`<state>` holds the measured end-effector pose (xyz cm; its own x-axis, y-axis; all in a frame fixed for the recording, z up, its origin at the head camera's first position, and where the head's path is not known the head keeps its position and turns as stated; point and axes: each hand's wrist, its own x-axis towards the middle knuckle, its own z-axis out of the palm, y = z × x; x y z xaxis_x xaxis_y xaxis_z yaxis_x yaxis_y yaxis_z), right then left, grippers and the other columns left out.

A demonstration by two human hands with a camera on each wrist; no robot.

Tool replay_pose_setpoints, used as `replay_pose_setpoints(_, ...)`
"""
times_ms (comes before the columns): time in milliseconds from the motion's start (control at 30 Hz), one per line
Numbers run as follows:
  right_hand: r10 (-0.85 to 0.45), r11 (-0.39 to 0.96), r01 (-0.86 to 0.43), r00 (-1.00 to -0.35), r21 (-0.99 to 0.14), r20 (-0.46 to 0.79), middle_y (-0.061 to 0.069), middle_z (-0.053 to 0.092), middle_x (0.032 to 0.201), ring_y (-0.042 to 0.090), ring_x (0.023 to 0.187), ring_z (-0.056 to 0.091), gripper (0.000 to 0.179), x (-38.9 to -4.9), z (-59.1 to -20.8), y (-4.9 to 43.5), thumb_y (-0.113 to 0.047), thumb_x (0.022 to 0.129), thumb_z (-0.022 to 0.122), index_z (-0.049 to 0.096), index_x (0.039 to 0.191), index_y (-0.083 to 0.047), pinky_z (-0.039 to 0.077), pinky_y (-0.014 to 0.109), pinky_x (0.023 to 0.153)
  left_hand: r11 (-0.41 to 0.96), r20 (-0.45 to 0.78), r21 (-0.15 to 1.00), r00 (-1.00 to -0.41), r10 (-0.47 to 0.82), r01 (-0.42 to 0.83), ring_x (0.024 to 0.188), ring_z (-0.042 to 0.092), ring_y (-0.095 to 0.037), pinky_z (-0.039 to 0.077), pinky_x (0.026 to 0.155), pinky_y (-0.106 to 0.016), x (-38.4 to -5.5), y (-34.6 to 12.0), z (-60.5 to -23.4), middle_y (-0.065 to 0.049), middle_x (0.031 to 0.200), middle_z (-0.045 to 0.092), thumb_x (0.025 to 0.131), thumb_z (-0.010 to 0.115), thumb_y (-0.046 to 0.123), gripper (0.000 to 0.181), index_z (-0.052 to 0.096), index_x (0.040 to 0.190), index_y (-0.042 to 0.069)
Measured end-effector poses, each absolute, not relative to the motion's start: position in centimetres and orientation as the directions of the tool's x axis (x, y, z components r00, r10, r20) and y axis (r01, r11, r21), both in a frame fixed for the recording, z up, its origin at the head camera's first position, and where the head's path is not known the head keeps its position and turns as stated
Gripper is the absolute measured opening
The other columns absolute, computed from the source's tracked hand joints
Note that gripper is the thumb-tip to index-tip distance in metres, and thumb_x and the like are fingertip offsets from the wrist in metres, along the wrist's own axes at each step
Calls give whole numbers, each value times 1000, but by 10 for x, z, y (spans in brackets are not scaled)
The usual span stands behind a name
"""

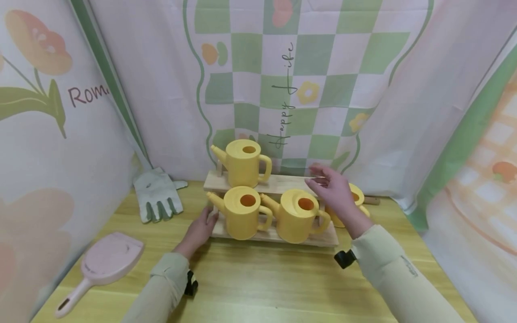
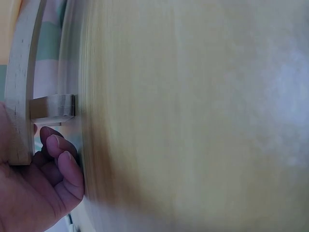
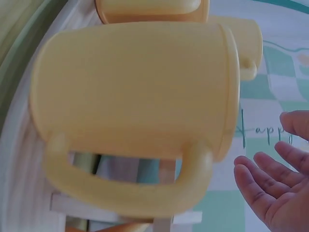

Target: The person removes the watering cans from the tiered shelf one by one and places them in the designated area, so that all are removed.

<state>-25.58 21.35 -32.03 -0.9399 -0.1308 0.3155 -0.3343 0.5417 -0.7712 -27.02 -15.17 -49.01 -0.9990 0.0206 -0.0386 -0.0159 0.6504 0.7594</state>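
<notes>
A two-tier wooden shelf holds three yellow watering cans. One watering can stands at the left of the upper board; a lower left can and a lower right can stand side by side below, spouts leftward. My left hand grips the left end of the lower board, its fingers curled beneath the wood. Above the shelf's right end, my right hand is raised and holds nothing, fingers apart in the right wrist view. Partly hidden behind it is a fourth can, right of the shelf.
On the wooden table, a white-and-green glove lies at the back left. A pink dustpan is nearer on the left. Behind the fourth can, a brown handle end shows. Printed curtains hang behind the table.
</notes>
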Motion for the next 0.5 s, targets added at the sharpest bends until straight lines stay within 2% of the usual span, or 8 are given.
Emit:
replay_pose_setpoints(200, -175, 575, -303, -953, -760, 248, 19, 55, 136, 37, 118, 56, 49, -265, -310, 198, -27, 97, 63, 51, 138, -4, 48, 50, 97, 649, -45, 761, -999, 18, -23, 132, 41, -43, 33, 108, -58, -271, -152, -490, -25, 147, 41, 104, 36, 47, 59, 32, 149, 8)
replay_pose_setpoints(500, -220, 587, -327, -945, -741, 243, 17, 57, 135, 34, 114, 60, 46, -275, -301, 176, -27, 95, 65, 54, 135, -6, 51, 48, 92, 647, -39, 762, -999, 27, -13, 133, 41, -43, 33, 108, -58, -271, -153, -492, -24, 147, 41, 104, 34, 51, 62, 31, 150, 9)
